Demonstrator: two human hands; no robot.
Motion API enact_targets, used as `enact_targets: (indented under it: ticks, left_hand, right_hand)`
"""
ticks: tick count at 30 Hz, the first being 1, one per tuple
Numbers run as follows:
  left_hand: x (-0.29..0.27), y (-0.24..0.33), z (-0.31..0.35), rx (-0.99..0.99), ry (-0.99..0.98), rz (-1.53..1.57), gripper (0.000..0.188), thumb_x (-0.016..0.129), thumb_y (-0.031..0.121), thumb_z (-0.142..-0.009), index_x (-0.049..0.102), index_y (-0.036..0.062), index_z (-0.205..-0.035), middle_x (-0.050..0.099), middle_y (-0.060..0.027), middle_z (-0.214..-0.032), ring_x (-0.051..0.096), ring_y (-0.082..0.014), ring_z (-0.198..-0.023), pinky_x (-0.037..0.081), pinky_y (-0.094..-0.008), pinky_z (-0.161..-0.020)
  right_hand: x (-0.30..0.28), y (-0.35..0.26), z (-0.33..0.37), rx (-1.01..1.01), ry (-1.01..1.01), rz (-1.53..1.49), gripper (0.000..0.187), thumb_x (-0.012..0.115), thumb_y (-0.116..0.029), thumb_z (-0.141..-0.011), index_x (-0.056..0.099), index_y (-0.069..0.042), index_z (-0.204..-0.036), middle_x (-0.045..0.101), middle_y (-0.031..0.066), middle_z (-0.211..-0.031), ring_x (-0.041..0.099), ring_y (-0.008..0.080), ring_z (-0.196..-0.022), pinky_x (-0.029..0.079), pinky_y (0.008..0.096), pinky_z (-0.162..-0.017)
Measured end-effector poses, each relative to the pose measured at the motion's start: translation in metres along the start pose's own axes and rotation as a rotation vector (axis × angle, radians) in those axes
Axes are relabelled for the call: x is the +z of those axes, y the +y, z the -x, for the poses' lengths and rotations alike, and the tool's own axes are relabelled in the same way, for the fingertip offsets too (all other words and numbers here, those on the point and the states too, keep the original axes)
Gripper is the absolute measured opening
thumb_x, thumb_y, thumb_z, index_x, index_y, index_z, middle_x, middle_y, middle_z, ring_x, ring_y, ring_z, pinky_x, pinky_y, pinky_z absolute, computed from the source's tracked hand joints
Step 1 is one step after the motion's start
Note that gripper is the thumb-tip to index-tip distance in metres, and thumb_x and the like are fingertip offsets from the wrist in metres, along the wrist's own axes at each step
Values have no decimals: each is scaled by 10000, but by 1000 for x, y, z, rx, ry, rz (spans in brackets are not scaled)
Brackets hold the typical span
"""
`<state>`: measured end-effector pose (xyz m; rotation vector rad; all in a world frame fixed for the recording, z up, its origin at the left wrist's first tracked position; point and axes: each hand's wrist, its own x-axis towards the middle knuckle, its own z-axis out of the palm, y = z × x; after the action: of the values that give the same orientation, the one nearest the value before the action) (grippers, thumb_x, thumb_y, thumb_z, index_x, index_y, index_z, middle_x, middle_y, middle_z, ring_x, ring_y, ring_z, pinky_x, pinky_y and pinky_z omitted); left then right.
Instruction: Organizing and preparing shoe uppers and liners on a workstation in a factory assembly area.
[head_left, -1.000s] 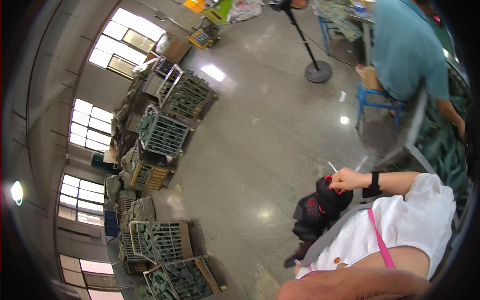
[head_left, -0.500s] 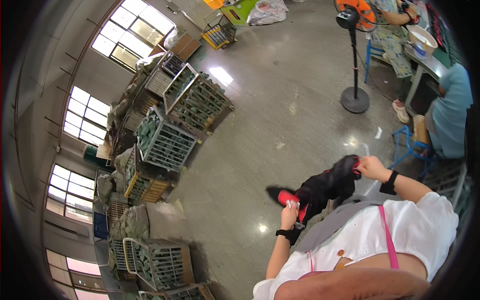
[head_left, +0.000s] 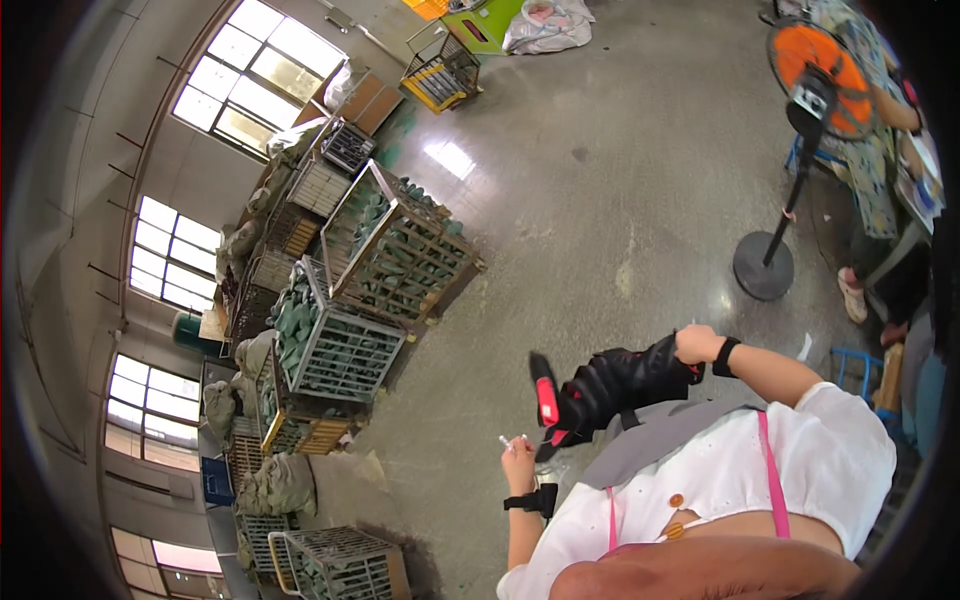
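My right hand point(head_left: 700, 345) is closed on one end of a bundle of black shoe uppers point(head_left: 625, 385) with red linings, nested in a row in front of my waist. At the bundle's left end, a black flap with a red patch point(head_left: 545, 400) sticks up. My left hand point(head_left: 518, 465) is apart from the bundle, below and left of it. Its fingers are pinched on a small white scrap point(head_left: 507, 440), too small to make out fully. Black bands circle both my wrists.
Wheeled metal cages point(head_left: 350, 350) full of green shoe lasts line the left side. A standing fan point(head_left: 765, 265) with an orange guard is at the right, near a person working at a table. A yellow cart point(head_left: 440, 85) and a white sack point(head_left: 548, 28) stand farther off.
My left hand has come off the bundle's red part and moved down and left with the white scrap. My right hand still grips the bundle. The view has turned leftward.
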<state>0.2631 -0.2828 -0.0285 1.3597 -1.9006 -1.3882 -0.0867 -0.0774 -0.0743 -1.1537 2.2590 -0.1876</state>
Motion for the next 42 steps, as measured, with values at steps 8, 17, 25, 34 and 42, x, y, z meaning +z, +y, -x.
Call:
enact_targets:
  ticks: [8,17,25,34,42]
  left_hand:
    - [172,85,-262,69,-330,-90,318,406,193,-881,615,-27,-785,601,-116,-685,561,-195,-658,432,-311,-638]
    - [455,273,-502,366,-991,-299,317,402,260,-916,639,51,-944,522,3,-629,464,-81,-515,372,-245,-461]
    - [641,366,-628,333,-965,-262,283,476,232,-867,636,1,-836,547,-44,-601,520,-134,-540,399,-277,-506]
    - [828,454,-801,263,-774,-59,316,441,186,-862,603,-51,-729,626,-130,-753,498,-146,-580,403,-275,-534]
    - [1162,509,-907,515,-1112,-358,352,384,175,-868,590,-68,-717,596,-131,-677,557,-171,-577,437,-280,-491]
  right_hand:
    - [-107,86,-181,-75,-160,-355,277,504,-251,-776,656,-32,-699,638,149,-735,604,269,-607,471,360,-567]
    - [-281,214,-266,-165,804,-2706,334,477,-187,-844,385,-92,-537,328,-12,-509,257,79,-388,206,211,-350]
    - [-364,380,-327,-2,1034,-2139,343,462,-219,-868,470,-71,-559,378,-6,-513,266,62,-391,219,196,-345]
    - [-574,562,-462,40,665,-1478,292,516,-254,-854,569,-66,-637,494,-26,-570,375,42,-472,272,198,-421]
    - [-653,752,-572,249,653,-1378,283,496,-241,-849,629,-54,-683,515,-10,-563,416,78,-487,286,255,-421]
